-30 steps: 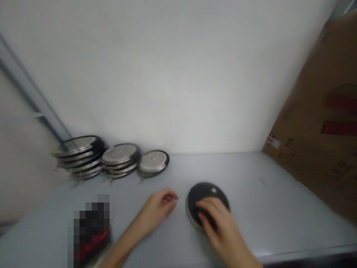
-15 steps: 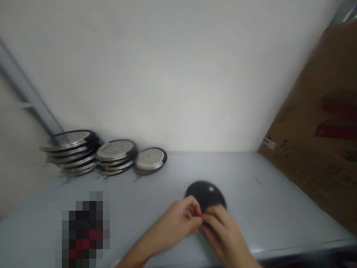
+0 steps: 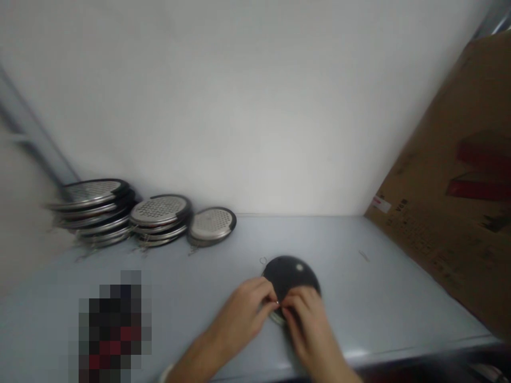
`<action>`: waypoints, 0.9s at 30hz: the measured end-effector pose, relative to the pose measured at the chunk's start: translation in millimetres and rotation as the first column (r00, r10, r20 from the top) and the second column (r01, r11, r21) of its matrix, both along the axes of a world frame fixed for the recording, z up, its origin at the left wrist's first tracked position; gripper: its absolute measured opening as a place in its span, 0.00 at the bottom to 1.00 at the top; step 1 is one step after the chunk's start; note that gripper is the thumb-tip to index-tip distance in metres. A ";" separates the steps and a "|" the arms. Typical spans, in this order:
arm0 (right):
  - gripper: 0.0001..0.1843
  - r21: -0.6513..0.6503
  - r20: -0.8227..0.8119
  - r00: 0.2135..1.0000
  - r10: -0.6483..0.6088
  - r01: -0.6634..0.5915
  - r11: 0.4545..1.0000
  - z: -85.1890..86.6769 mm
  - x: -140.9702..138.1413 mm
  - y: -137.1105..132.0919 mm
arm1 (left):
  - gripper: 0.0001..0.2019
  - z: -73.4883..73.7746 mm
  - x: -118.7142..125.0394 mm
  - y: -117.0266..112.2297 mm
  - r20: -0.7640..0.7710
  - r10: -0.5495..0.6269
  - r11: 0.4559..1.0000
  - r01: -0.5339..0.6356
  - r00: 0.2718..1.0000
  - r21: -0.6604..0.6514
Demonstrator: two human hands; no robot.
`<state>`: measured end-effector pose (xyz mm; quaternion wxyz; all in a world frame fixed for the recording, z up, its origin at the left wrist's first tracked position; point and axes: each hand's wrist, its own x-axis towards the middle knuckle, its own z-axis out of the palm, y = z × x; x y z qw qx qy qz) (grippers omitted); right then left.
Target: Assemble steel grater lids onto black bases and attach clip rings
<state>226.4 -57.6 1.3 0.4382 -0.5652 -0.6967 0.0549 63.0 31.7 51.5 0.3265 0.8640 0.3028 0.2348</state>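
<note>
A round dark disc (image 3: 289,274) with a pale central spot and a metal rim lies flat on the grey tabletop (image 3: 339,303). My right hand (image 3: 307,324) grips its near edge, covering part of it. My left hand (image 3: 241,316) sits just left of that, with its fingertips pinching a tiny shiny metal piece (image 3: 277,303) at the rim. The two hands nearly touch. A small wire ring (image 3: 262,260) lies on the table just beyond my left fingers.
Stacks of round perforated steel discs (image 3: 159,218) stand against the white wall (image 3: 239,106), with a single disc (image 3: 212,226) nearest me. A pixelated, unreadable object (image 3: 109,324) stands at the near left. A brown cardboard box (image 3: 439,186) leans at the right.
My left hand has moved right from beside the disc to its near edge, meeting my right hand. The view has drifted slightly, shifting the scene left.
</note>
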 end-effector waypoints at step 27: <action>0.18 -0.244 -0.517 0.840 -0.165 0.040 0.969 15.3 8.1 22.7 | 0.05 -31.0 32.8 114.8 -0.187 0.187 0.977 -0.203 0.964 -0.072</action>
